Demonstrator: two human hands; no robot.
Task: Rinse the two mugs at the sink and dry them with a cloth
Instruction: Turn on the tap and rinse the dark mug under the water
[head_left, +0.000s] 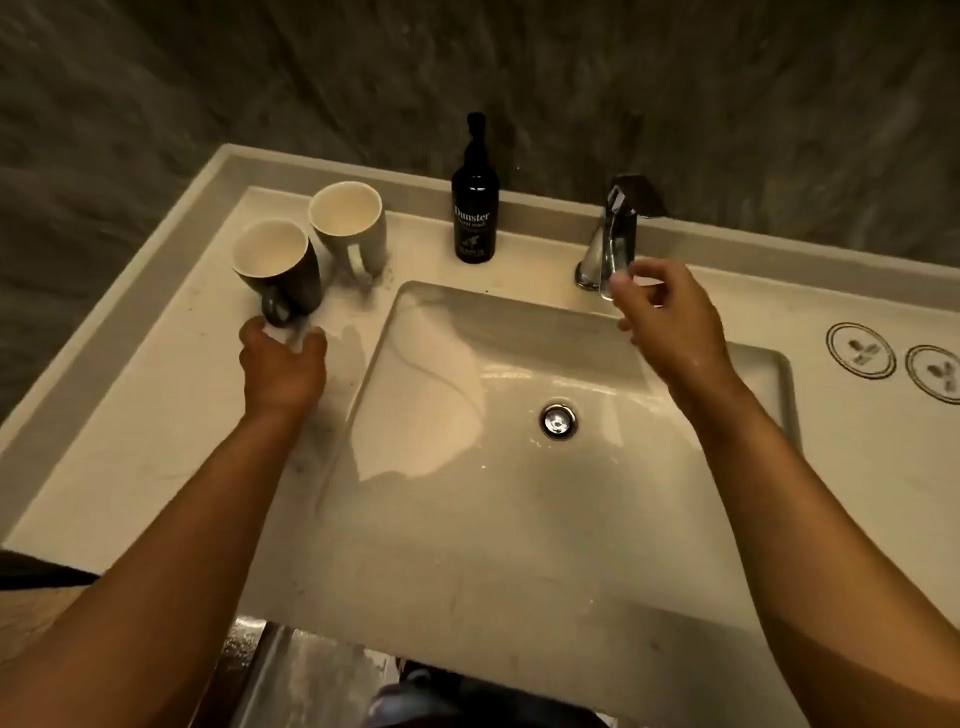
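Two mugs stand upright on the counter left of the sink (457, 467). The black mug (291, 280) with a pale inside is nearer, its handle turned toward me. The white mug (358, 239) stands just behind it to the right. My left hand (283, 364) is at the black mug's handle, thumb and fingers spread on either side of it without closing on it. My right hand (675, 317) hovers over the basin's back edge, fingers loosely curled at the tip of the chrome faucet (615, 244). No water runs. No cloth is in view.
A dark soap bottle (475, 218) stands at the back ledge between the mugs and the faucet. The drain (558, 422) sits mid-basin. Two round printed discs (861, 349) lie on the counter at the right. A dark wall rises behind the counter.
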